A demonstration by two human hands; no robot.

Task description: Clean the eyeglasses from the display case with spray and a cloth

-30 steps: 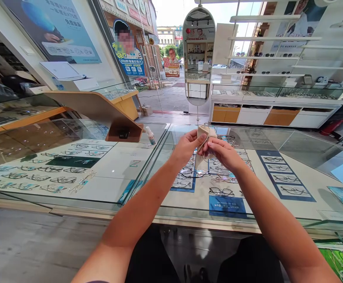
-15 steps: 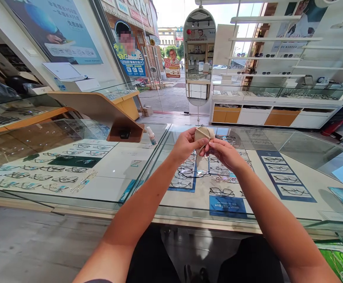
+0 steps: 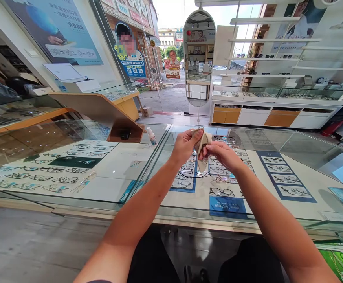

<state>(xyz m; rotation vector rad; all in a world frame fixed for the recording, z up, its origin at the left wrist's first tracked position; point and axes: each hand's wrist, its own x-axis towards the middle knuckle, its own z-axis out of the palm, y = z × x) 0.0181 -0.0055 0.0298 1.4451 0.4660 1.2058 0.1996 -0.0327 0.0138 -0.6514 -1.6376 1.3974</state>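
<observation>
A beige cloth [image 3: 207, 138] is bunched between both hands above the glass display case [image 3: 162, 200]. My left hand [image 3: 185, 145] is closed on its left side, thumb along the upper fold. From the right, my right hand [image 3: 222, 153] pinches the middle of the cloth with bent fingers. A loose end of the cloth hangs below the fingers. Thin dark lines show at the folds; I cannot make out whether a pair of glasses is wrapped inside. Under the hands, dark-framed eyeglasses [image 3: 194, 173] and several other frames show through the glass.
A white spray bottle [image 3: 151, 136] stands on the glass left of the hands. Left of it is a brown wooden stand [image 3: 100, 110]. An oval mirror [image 3: 200, 59] rises beyond the counter. Blue display cards [image 3: 228, 207] lie inside the case.
My left thumb has moved up and left over the cloth, and the cloth is turned and folded narrower. My right hand has shifted slightly left.
</observation>
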